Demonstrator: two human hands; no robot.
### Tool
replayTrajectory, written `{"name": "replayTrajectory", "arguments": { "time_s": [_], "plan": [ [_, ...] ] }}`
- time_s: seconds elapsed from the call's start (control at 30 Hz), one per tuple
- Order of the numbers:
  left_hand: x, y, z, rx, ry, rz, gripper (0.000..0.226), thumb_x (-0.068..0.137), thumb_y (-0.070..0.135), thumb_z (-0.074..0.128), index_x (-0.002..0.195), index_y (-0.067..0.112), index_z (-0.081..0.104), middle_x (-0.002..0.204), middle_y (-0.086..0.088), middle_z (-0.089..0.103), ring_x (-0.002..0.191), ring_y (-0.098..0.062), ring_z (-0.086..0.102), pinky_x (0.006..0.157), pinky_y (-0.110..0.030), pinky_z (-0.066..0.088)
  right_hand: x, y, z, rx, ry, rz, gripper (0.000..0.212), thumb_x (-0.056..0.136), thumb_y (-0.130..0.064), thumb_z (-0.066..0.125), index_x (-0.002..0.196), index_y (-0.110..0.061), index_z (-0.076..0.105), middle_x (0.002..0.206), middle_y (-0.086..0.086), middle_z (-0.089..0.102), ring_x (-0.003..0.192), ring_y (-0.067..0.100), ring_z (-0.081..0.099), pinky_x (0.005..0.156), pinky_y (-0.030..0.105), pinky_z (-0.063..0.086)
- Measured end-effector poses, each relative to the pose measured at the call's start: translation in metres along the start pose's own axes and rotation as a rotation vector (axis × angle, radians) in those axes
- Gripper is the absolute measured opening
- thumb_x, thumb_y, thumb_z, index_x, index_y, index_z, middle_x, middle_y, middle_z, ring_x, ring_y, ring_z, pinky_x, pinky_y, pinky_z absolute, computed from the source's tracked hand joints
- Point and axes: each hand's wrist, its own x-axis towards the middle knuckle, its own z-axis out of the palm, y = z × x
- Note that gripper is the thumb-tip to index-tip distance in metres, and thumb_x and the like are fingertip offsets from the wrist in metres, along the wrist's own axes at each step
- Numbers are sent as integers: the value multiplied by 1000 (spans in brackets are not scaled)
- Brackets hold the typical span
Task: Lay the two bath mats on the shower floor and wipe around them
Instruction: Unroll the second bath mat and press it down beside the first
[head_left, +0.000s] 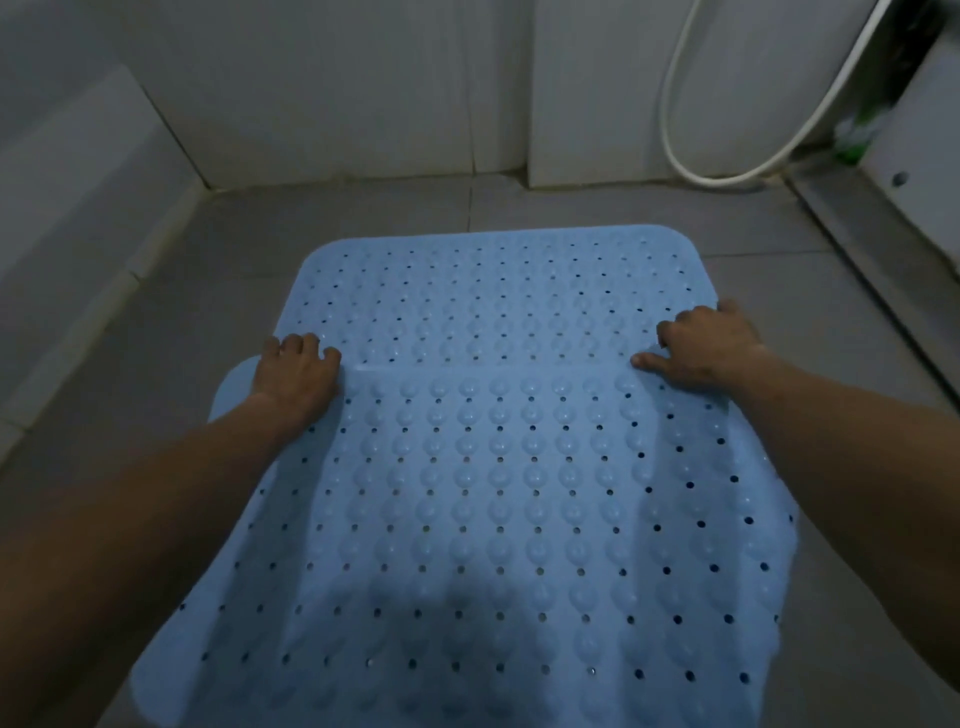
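Across the middle of the frame we are pressing the near mat (493, 519) down where it overlaps the far mat (488, 291) on the shower floor (171, 332). Our left hand (296, 376) and right hand (701, 348) are gripping its far edge, fingers curled. Best, we judge, keeping that edge square; its long axis seems to be running lower to upper frame.
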Motion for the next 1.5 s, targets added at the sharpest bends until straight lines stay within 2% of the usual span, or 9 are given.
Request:
{"name": "replayTrajectory", "arguments": {
  "time_s": [0.3,0.6,0.7,0.87,1.0,1.13,1.23,1.3,1.5],
  "plan": [
    [-51,117,11,-553,47,196,75,92,69,5,153,29,-11,160,0,-21,148,-24,-14,118,-51,-9,-35,-36,49,448,127,423,65,97,-59,20,150,-22,25,162,17,9,149,34,1,117,58,-1],
    [-73,178,6,-724,34,55,83,89,71,3,151,21,-19,159,6,-23,145,-17,-25,117,-52,-15,-86,-66,80,538,-90,219,68,94,-66,2,152,-37,-18,161,-1,-26,148,25,-23,118,55,-14],
    [-77,180,5,-714,23,43,82,89,72,1,151,22,-19,159,6,-24,145,-17,-25,117,-51,-15,-99,-56,76,561,-42,347,71,97,-64,12,156,-31,-10,164,5,-17,150,29,-14,119,55,-9],
    [-78,180,1,-720,-14,32,83,88,72,1,151,22,-20,159,6,-24,146,-18,-24,116,-52,-16,-124,-38,57,767,1,860,81,89,-62,43,145,-6,26,144,22,35,131,40,36,104,51,33],
    [-76,177,-1,-729,-71,63,84,87,73,2,150,22,-23,157,6,-28,145,-19,-26,115,-53,-17,-125,-8,36,1035,-196,870,90,74,-68,54,137,-6,42,133,18,53,110,38,56,89,43,48],
    [-73,174,-3,-716,-115,83,85,87,73,2,149,22,-24,156,6,-30,145,-20,-27,115,-55,-17,-142,22,17,1292,-500,683,66,63,-51,66,117,-13,59,103,11,63,82,29,61,70,36,52],
    [-73,174,-4,-701,-139,95,84,88,73,2,150,22,-23,156,5,-31,145,-20,-27,114,-55,-16,-153,35,25,1446,-643,494,60,61,-26,75,120,-24,64,114,11,70,98,34,69,85,52,57],
    [-72,174,-5,-686,-146,92,84,88,73,1,150,21,-24,156,4,-31,145,-21,-26,115,-56,-16,-153,38,32,1362,-621,423,67,75,-14,75,135,-33,52,127,9,65,109,35,66,91,54,54],
    [-72,178,-4,-671,-126,68,84,87,72,-1,149,21,-24,156,3,-30,145,-22,-26,115,-56,-16,-154,13,46,638,-298,460,107,73,-47,78,155,-34,10,160,15,14,143,38,26,113,51,33]
  ]
}}
